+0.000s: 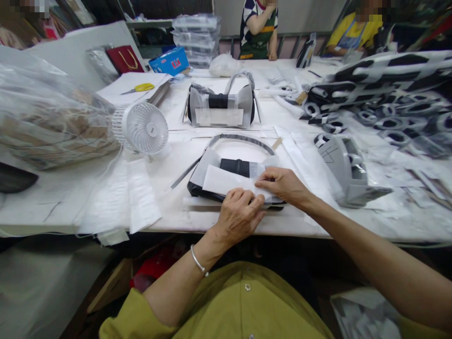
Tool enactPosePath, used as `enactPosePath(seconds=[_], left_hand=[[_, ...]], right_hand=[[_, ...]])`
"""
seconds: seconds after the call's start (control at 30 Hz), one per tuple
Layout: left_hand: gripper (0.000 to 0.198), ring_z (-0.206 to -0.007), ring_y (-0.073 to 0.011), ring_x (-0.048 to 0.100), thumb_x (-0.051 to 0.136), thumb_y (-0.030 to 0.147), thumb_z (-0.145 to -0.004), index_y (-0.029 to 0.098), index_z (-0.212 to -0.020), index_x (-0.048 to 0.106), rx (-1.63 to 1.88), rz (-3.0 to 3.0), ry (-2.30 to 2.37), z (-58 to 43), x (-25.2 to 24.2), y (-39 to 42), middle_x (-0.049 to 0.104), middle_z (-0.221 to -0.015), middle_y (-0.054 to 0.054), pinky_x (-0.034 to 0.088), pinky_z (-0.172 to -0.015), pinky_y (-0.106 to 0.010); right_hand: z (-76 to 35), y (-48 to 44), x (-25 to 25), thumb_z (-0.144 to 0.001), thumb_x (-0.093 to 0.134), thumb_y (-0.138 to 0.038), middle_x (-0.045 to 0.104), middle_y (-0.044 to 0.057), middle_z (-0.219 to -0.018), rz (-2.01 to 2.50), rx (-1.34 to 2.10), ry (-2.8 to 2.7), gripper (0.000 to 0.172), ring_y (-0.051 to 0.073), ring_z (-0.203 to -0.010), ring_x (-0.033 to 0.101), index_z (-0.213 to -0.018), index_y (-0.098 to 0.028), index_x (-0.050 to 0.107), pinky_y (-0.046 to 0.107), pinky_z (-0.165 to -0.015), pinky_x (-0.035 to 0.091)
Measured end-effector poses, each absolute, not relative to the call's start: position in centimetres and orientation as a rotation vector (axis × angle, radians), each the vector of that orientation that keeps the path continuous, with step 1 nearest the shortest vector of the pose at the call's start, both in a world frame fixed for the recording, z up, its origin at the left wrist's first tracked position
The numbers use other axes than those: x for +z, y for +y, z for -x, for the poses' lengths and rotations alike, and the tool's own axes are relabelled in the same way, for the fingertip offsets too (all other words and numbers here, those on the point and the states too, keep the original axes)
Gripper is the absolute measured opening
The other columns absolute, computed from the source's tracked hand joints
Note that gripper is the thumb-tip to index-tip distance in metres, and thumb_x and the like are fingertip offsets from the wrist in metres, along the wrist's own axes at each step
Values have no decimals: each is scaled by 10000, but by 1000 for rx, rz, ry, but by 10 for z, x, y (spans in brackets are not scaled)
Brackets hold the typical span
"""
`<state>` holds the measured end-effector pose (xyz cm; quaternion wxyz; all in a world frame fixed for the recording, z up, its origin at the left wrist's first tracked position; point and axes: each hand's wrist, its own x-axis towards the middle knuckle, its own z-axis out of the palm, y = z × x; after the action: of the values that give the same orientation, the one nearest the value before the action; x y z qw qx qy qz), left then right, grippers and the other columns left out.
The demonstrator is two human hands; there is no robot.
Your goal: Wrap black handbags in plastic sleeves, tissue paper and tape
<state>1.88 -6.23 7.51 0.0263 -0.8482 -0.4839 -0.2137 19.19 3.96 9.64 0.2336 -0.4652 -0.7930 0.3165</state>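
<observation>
A black handbag (194, 189) lies in front of me, partly covered with thin white wrapping. Its wrapped handle (243, 137) arches up behind it. Across the front of the bag runs a strip of white paper (226, 181). My left hand (240, 214) has its fingers curled over the bag's near edge and pressed on this paper. With thumb and forefinger together, my right hand (284, 186) pinches at the paper's right end; the exact layer between the fingertips is hidden. A black flap strap (235, 167) shows above the paper.
Behind stands a second wrapped handbag (219, 101). A small white fan (150, 128) and a large plastic bag (52, 113) are at left, with yellow scissors (143, 87) beyond. Wrapped black-and-white pieces (384, 89) pile up right, near a grey holder (348, 165). Two people sit opposite.
</observation>
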Motion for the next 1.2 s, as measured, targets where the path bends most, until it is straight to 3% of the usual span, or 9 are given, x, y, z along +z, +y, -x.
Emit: enactPosePath(seconds=[0.47,0.7,0.83,0.97,1.07,1.2], left_hand=[[227,-941,-237,556,602,294,-896,218,-1100,539,-698,2615,-1523,-17,71,-61,583,-1002,-59,461,-890,-387],[340,-1122,-264,532,610,278,-886,201,-1201,509,-670,2607,-1409,-18,72,-63,565,-1293,-121,432,-979,-424],[328,-1078,-251,556,630,280,-878,214,-1179,518,-674,2620,-1457,-21,75,-63,634,-1182,-78,437,-966,-423],[407,-1079,-251,560,637,281,-877,221,-1253,494,-710,2619,-1478,-21,74,-64,630,-1203,-75,434,-967,-427],[429,-1099,-255,552,633,253,-872,217,-1275,491,-730,2634,-1478,-20,71,-63,625,-1229,-74,421,-989,-426],[431,-1107,-257,545,634,237,-865,208,-1274,500,-760,2629,-1474,-19,69,-63,626,-1238,-71,417,-1000,-423]], right_hand=[[-187,52,90,-678,767,-407,654,-29,-638,1582,861,-2196,213,139,-631,569,-681,-204,700,241,-553,349],[-186,49,90,-714,741,-387,658,-34,-647,1602,759,-2236,184,130,-617,569,-718,-206,708,234,-555,358],[-184,50,98,-740,735,-348,689,-9,-705,1647,601,-2289,145,158,-674,618,-754,-206,706,244,-603,410],[-185,51,109,-822,675,-285,729,72,-1002,1555,391,-2406,172,231,-971,654,-964,-199,719,308,-845,470],[-185,49,105,-921,573,-340,609,164,-1338,1409,239,-2665,389,282,-1284,521,-1253,-145,625,406,-1087,364],[-184,50,92,-980,457,-370,437,217,-1500,1488,296,-2760,499,318,-1429,352,-1391,-92,511,528,-1171,224]])
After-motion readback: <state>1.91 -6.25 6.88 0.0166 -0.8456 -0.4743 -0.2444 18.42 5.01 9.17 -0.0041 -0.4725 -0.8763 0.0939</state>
